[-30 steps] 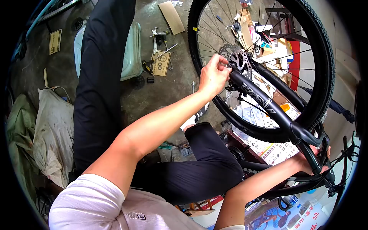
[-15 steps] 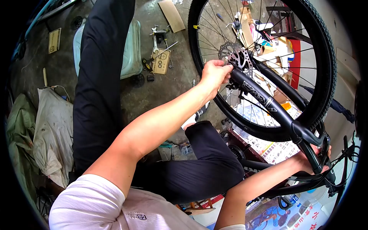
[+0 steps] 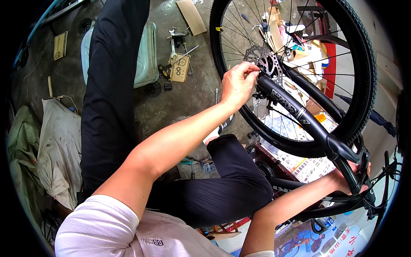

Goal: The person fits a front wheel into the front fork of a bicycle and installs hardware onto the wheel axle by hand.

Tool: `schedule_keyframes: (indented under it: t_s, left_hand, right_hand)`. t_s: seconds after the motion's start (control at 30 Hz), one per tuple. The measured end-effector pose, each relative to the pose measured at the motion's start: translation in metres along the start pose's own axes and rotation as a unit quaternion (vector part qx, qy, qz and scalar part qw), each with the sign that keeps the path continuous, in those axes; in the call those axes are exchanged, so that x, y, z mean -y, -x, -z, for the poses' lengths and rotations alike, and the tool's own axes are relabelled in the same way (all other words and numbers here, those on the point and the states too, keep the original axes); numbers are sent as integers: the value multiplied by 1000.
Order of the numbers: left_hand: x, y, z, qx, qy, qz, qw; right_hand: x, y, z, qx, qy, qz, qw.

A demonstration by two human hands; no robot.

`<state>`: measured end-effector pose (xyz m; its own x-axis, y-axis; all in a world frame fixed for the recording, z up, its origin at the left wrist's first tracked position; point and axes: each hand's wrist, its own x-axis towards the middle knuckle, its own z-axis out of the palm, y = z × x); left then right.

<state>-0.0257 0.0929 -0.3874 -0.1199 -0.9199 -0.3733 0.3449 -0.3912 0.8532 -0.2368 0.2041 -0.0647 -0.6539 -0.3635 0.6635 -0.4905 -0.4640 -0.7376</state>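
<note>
Resting left hand (image 3: 238,85) at fork (image 3: 284,99) end beside wheel (image 3: 363,81) rotor (image 3: 278,73), cannot tell if pinching, and gripping fork's upper end with right hand (image 3: 338,179); could skew wheel through slack right grip.

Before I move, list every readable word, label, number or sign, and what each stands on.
"小" and "山地", on the poster; its other characters are unclear.
"GS", probably, on the shirt; lettering beside it is blurred.
Fork: stylised white lettering, unreadable.
Frame tube: lettering partly hidden, unreadable.
Brown cards and printed sheet: print too small.
</note>
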Motion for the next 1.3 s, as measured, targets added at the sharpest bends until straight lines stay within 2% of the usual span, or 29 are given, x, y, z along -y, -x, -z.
schedule_keyframes:
  t_s: [0.07,0.13,0.27,0.37,0.43,0.67,0.77,0.87,1.0,1.07,1.1,1.23,1.3]
  left_hand:
    - [1,0,1,2,-26,-19,999]
    - [0,1,4,-4,-117,-124,985]
    - [-1,0,6,-9,-153,-169,974]
    - [-10,-1,6,-6,-130,-146,981]
    - [-17,0,4,-19,-157,-94,983]
    - [-2,-3,9,13,-154,-119,981]
    - [-2,8,23,36,-165,-97,981]
    - [27,22,50,54,-220,-53,972]
    - [98,27,107,38,-394,-4,918]
    - [119,21,132,5,-465,37,884]
    - [131,17,146,-9,-483,25,875]
    - [132,-12,172,-13,-554,26,832]
    - [128,-25,178,14,-576,1,818]
  right_hand:
    - [0,0,0,-2,-1,1,1000]
    - [-1,-1,0,3,4,13,1000]
    - [-1,-2,1,7,-15,1,1000]
    - [-1,0,-1,-17,-3,15,1000]
    - [-1,-3,4,-5,-19,1,1000]
    - [-2,-5,7,3,-16,0,1000]
    - [-1,-7,8,-1,-26,-2,1000]
    - [-5,-17,20,-6,-7,22,1000]
    - [-5,-13,11,-25,51,47,997]
    - [-3,-20,24,-1,23,18,1000]
    - [-2,-17,22,-4,11,4,1000]
    - [0,-9,15,0,2,-13,1000]
    - [-2,-14,19,9,18,15,1000]
